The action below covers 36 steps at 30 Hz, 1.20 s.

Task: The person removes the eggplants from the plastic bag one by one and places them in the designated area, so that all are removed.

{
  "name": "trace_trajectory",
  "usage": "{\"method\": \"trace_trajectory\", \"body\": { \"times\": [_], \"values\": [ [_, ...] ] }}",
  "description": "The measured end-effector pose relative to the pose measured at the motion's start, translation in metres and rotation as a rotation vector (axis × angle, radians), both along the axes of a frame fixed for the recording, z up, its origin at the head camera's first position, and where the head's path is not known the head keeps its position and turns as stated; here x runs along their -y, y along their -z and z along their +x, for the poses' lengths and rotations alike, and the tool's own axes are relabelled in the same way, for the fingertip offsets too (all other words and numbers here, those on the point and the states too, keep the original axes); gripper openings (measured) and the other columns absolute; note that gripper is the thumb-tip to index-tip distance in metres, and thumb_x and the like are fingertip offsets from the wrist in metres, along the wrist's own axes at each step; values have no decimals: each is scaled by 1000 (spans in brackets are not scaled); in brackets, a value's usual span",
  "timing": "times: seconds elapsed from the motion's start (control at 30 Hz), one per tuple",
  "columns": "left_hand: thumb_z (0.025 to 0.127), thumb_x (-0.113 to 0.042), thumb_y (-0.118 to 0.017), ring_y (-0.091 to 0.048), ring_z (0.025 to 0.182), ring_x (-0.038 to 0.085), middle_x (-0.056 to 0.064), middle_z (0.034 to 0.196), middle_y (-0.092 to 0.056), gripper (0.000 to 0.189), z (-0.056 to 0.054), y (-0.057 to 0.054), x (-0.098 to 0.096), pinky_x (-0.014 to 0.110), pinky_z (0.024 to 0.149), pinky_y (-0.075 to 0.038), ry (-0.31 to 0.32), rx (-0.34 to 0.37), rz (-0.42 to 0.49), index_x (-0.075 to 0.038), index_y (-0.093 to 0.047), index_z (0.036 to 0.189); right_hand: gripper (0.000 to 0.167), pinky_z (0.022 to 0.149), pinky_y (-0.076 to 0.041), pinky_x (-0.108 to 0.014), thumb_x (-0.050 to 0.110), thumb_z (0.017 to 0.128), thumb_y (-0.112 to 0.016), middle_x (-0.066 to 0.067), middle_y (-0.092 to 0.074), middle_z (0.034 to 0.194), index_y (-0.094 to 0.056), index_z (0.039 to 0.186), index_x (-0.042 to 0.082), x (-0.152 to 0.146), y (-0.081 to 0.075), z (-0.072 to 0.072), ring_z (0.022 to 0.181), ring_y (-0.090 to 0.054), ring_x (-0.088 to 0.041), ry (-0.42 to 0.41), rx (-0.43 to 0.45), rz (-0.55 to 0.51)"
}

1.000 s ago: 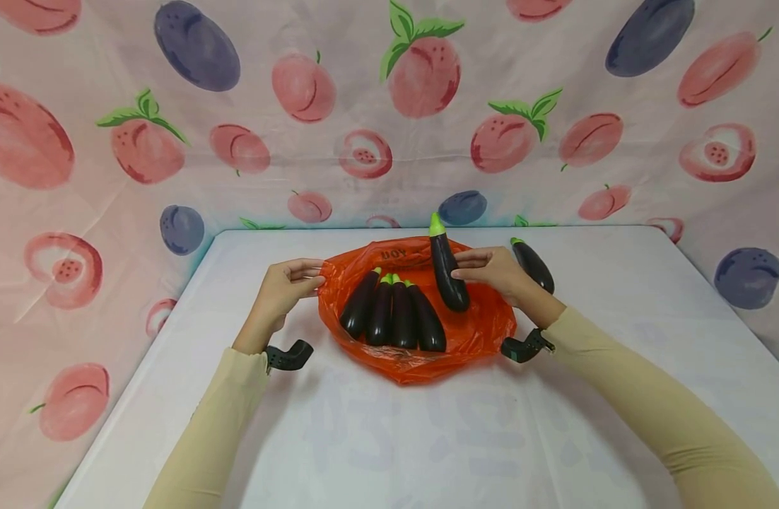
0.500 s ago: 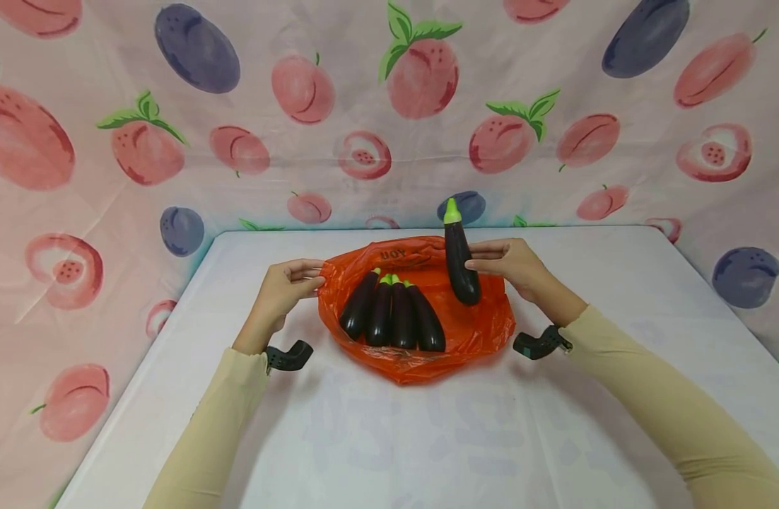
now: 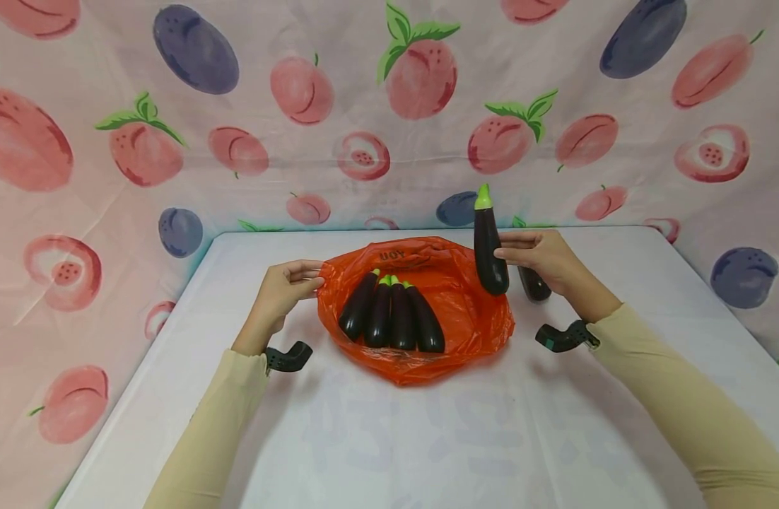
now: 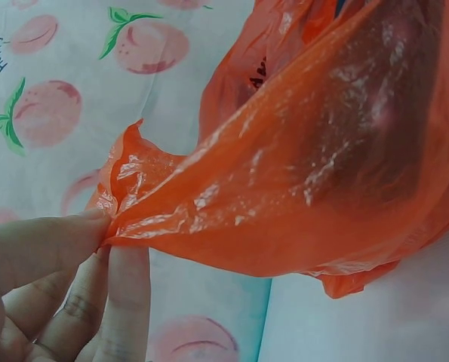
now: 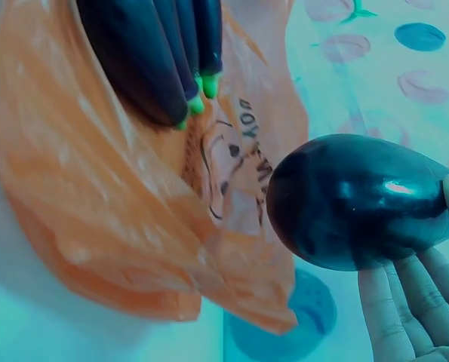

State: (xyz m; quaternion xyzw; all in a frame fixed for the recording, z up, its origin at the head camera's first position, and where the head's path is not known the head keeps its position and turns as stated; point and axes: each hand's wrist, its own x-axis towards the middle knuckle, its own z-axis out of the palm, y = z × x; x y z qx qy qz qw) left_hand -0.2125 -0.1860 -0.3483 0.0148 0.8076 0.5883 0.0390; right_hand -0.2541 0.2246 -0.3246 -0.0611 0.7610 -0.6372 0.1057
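My left hand (image 3: 292,286) pinches the left edge of an orange plastic bag (image 3: 456,329) between thumb and fingers; the left wrist view shows the gathered film (image 4: 126,215) there. Several dark eggplants (image 3: 402,318) with green stem ends lie side by side inside the open bag. My right hand (image 3: 545,260) holds another eggplant (image 3: 489,247) upright, green end up, at the bag's right side. In the right wrist view that held eggplant (image 5: 360,202) sits between thumb and fingers, apart from the bag. One more eggplant (image 3: 534,284) lies behind my right hand, partly hidden.
A white-covered table (image 3: 364,445) lies under the bag. Behind it and to the sides hangs a pink cloth (image 3: 428,155) printed with fruit. Black wrist cameras (image 3: 289,356) are strapped at both wrists.
My right hand has moved right and slightly up with the held eggplant, from above the bag's middle to its right edge. The left hand and the eggplants in the bag have stayed put.
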Motion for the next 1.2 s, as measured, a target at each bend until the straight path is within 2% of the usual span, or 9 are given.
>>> {"method": "trace_trajectory", "body": {
  "times": [0.1,0.27,0.4,0.47,0.6,0.7,0.8,1.0,1.2],
  "values": [
    [90,-10,-61,-65,79,2,16,109,-66,34,0,-1,0,25,78,-57,-4,3,-4,2,-59,122,33,78,-53,-13,17,83,-71,21,-68,89,-66,116,13,-9,-3,1,86,-65,4,18,-10,-3],
    [90,-10,-61,-65,79,2,18,112,-64,33,1,-1,0,29,81,-57,-12,11,-10,0,-59,121,53,78,-51,-10,22,86,-69,25,-64,91,-52,131,0,-22,-7,1,87,-62,7,48,-17,72],
    [90,-11,-61,-65,80,2,15,110,-65,33,0,0,0,32,83,-57,-12,9,-16,0,-59,122,52,76,-52,-9,21,86,-69,24,-64,91,-53,131,2,-33,-8,0,86,-62,6,62,-2,57],
    [90,-11,-61,-65,80,2,14,109,-66,34,0,0,1,34,85,-56,-11,8,-15,1,-59,122,45,76,-52,-10,20,85,-69,23,-65,91,-58,127,9,-38,-7,-1,86,-63,6,70,3,50],
    [90,-13,-62,-65,80,3,16,111,-65,35,1,0,0,39,88,-55,-6,1,-15,1,-59,123,39,77,-51,-10,20,85,-69,24,-64,92,-61,123,14,-48,-6,-2,88,-62,6,59,3,63],
    [89,-13,-63,-65,79,3,16,110,-66,35,2,0,0,38,85,-56,-3,-12,-3,0,-60,121,27,77,-51,-9,20,86,-69,25,-64,92,-66,113,24,-55,-5,-3,88,-62,7,65,-6,83],
    [88,-13,-64,-66,79,5,14,106,-68,35,2,1,1,32,80,-58,-2,-30,15,2,-60,119,17,76,-51,-9,21,85,-69,25,-65,90,-68,96,35,-62,-3,-4,88,-62,7,88,-7,93],
    [90,-12,-62,-65,80,3,14,108,-66,34,0,2,0,26,77,-58,-7,-1,1,1,-60,121,22,75,-52,-10,16,86,-68,25,-66,89,-68,85,39,-77,0,-5,86,-62,7,105,-6,70],
    [90,-11,-62,-66,78,2,14,109,-65,34,0,3,1,28,79,-58,-4,-2,-1,1,-59,121,23,73,-52,-10,16,86,-68,25,-66,86,-69,83,39,-89,7,-6,83,-63,7,125,-4,69]
  ]
}}
